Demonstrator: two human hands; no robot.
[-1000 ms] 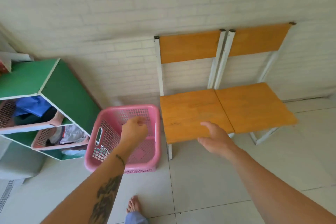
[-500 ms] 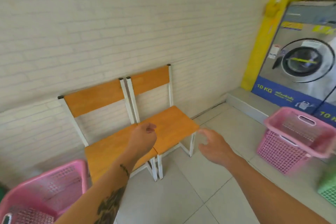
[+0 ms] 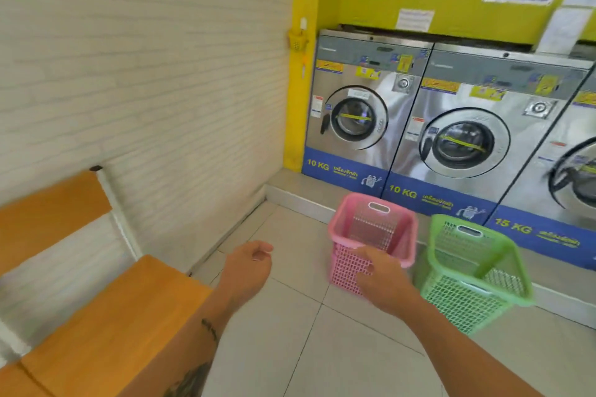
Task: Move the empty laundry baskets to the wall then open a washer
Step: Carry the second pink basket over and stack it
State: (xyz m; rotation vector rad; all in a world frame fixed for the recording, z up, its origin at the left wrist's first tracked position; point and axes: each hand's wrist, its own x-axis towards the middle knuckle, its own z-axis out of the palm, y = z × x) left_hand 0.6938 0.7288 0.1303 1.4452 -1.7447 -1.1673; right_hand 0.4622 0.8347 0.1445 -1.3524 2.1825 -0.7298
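A pink laundry basket [image 3: 371, 242] is seen standing empty on the tiled floor [image 3: 290, 348], just beside a green laundry basket [image 3: 471, 271], both in front of the row of washers [image 3: 354, 113] whose doors are shut. The right hand [image 3: 383, 277] is stretched in front of the pink basket's near rim; whether its fingers grip it cannot be told. The left hand [image 3: 248, 264] is held loosely curled, empty, above the floor near an orange chair [image 3: 106, 316].

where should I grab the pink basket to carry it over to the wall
Take the pink basket by its near rim, coming from above with the right hand, which is already next to it. It stands upright and open-topped, and the slot handle on the far wall offers a second grip.
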